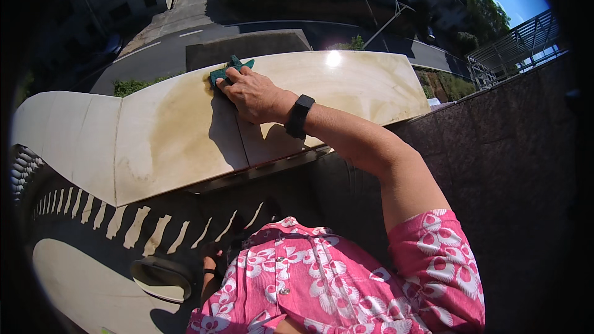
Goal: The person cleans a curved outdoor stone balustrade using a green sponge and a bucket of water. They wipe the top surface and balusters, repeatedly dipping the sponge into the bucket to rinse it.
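Observation:
My right hand (253, 95) presses a dark green scouring pad (222, 74) onto the pale stone top of a balustrade (185, 125), near its far edge. The pad is bunched under my fingers, and one corner sticks up. Yellowish-brown wet patches spread over the stone around it, and a thin joint line runs from beneath my hand to the near edge. My left hand (212, 253) hangs low beside my body, partly hidden in shadow. What its fingers do is unclear.
A basin (160, 280) rests on the floor at the lower left. Sunlight falls between balusters in strips. A dark stone wall (501, 162) borders the right side. Beyond the balustrade lie a road (153, 60) and a street lamp (394, 14), far below.

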The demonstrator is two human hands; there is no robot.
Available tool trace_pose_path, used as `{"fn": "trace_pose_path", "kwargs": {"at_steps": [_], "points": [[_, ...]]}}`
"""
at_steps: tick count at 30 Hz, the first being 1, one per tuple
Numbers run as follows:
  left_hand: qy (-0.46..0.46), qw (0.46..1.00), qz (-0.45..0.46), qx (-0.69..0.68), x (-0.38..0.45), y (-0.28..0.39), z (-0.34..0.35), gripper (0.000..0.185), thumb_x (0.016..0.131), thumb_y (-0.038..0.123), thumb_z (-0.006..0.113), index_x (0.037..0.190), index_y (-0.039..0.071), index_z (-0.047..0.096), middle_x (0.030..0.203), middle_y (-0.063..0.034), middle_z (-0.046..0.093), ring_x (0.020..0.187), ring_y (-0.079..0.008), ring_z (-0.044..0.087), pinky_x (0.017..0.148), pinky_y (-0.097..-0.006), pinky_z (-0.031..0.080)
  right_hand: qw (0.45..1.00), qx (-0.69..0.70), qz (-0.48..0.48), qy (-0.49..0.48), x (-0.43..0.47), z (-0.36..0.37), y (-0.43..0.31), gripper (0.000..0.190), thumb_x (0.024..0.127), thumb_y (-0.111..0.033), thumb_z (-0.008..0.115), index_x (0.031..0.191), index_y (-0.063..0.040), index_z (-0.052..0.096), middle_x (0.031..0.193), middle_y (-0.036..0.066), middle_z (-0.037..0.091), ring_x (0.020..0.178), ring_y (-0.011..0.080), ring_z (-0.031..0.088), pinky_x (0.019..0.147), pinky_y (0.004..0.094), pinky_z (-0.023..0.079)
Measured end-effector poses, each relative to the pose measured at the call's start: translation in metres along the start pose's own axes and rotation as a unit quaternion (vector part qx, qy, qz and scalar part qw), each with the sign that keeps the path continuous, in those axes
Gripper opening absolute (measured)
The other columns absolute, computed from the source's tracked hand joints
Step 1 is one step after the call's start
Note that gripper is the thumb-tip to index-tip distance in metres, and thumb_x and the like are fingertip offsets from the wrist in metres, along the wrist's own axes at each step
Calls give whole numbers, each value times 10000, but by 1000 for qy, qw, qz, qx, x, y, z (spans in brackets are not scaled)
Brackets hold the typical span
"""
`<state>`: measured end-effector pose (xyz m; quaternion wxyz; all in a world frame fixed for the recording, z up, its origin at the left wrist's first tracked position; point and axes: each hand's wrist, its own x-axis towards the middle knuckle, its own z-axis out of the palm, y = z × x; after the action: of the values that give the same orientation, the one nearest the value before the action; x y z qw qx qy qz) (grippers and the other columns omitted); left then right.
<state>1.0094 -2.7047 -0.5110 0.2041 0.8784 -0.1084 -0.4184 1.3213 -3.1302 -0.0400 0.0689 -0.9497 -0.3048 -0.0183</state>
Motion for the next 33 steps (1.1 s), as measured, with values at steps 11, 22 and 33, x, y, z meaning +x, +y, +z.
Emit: {"fn": "trace_pose_path", "kwargs": {"at_steps": [11,22,33], "points": [[267,861,-227,-369,-111,2,60,305,924,330,663,824,42,648,735,-114,688,635,-212,680,520,-392,508,920,-79,385,10,-231,-42,192,584,820,75,486,1393,-26,543,1129,254,592,1065,439,559,922,480,461],[255,964,-72,21,-81,47,79,116,844,191,645,835,85,689,731,-119,678,707,-314,674,679,-434,542,998,36,-27,-52,-118,-51,-40,573,831,58,570,1398,1,516,1270,258,476,1124,446,500,994,493,429],[328,729,-225,-557,-79,72,65,260,921,294,672,871,40,643,711,-54,640,590,-179,619,546,-340,514,965,16,-258,40,98,-19,-105,593,828,-21,533,1418,21,480,1220,236,486,1045,382,517,957,446,438]]}}
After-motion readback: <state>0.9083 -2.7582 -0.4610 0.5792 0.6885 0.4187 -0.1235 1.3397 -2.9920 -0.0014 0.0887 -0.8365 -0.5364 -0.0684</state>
